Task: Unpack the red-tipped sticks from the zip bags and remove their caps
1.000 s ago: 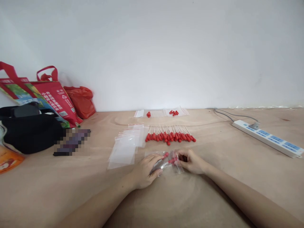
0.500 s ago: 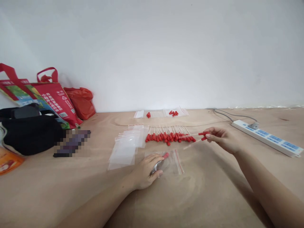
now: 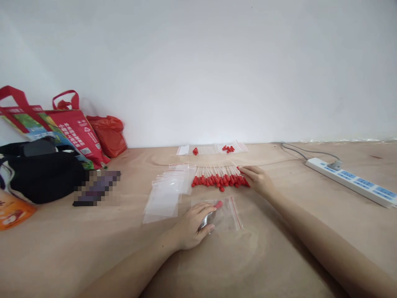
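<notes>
My left hand rests on the wooden table, fingers closed on the mouth of a small clear zip bag. A red-tipped stick pokes from the bag beside my fingers. My right hand reaches to the right end of a row of several red-tipped sticks. Its fingers are pressed together on the outermost sticks.
A stack of empty zip bags lies left of the row. Two filled bags sit by the wall. A power strip lies at the right. A black bag, red tote, red plastic bag and orange packet crowd the left.
My right hand left the bag, lifted sticks out to the right, then came back to the right end of the row. My left hand has stayed on the bag.
</notes>
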Demonstrator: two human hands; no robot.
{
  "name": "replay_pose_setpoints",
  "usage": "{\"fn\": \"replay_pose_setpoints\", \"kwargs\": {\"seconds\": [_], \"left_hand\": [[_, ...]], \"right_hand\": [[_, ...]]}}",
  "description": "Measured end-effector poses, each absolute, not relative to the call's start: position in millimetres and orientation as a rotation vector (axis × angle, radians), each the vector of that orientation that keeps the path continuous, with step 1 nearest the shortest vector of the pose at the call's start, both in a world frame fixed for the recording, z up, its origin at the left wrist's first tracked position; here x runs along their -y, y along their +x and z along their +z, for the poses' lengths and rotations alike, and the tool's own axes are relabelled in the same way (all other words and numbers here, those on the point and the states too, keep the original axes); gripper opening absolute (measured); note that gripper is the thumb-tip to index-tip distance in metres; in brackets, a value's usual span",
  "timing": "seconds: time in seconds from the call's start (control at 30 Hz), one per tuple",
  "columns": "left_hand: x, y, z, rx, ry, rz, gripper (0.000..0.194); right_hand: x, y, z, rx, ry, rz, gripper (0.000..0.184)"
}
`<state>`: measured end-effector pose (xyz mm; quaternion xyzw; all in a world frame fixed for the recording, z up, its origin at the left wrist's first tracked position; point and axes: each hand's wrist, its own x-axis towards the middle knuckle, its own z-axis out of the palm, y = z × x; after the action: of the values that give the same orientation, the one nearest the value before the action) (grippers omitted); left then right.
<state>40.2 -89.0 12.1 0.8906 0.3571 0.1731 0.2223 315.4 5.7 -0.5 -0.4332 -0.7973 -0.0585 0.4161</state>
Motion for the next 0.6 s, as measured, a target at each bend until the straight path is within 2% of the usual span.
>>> {"fn": "replay_pose_setpoints", "kwargs": {"seconds": [0.2, 0.33, 0.6], "left_hand": [[88.3, 39.8, 10.6, -0.951, 2.458, 0.497, 0.041], [88.6, 39.4, 10.3, -0.953, 2.439, 0.505, 0.041], [87.9, 38.4, 12.0, -0.981, 2.41, 0.478, 0.043]], "right_hand": [[-3.2, 307.9, -6.7, 2.299, -1.099, -0.236, 0.029], [8.8, 306.2, -0.6, 2.282, -1.151, -0.225, 0.026], [51.9, 306.6, -1.6, 1.999, -1.193, 0.323, 0.021]]}}
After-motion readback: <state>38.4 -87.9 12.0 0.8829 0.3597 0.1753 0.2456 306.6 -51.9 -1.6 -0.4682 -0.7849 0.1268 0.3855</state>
